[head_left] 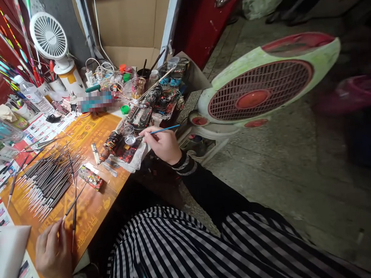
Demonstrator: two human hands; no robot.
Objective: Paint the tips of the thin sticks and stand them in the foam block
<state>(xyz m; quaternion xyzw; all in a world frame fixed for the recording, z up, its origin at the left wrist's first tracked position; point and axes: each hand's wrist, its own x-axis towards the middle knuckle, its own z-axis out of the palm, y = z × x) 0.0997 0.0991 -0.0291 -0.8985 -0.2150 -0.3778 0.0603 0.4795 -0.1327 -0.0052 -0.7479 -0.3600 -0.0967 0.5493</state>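
Observation:
My right hand (163,144) pinches a thin paintbrush with a blue handle (169,128). The brush's tip end is beside a small clear cup (130,140) on the paint-smeared ledge at the table's edge. Low on the left, my left hand (54,252) has its fingertips closed on the end of a slim dark fishing float (73,203), which slants up over the orange mat (97,211). Another such float crosses it. Farther up the mat lies a large pile of slim dark floats (51,176) with pale tips.
A paint-spotted box (91,177) lies right of the pile. Stained bottles and tools crowd the ledge (136,163). A white desk fan (49,36) stands at the back, a water bottle (33,93) nearby. Right of the table is a large green-rimmed fan (260,88). White foam (10,254) sits front left.

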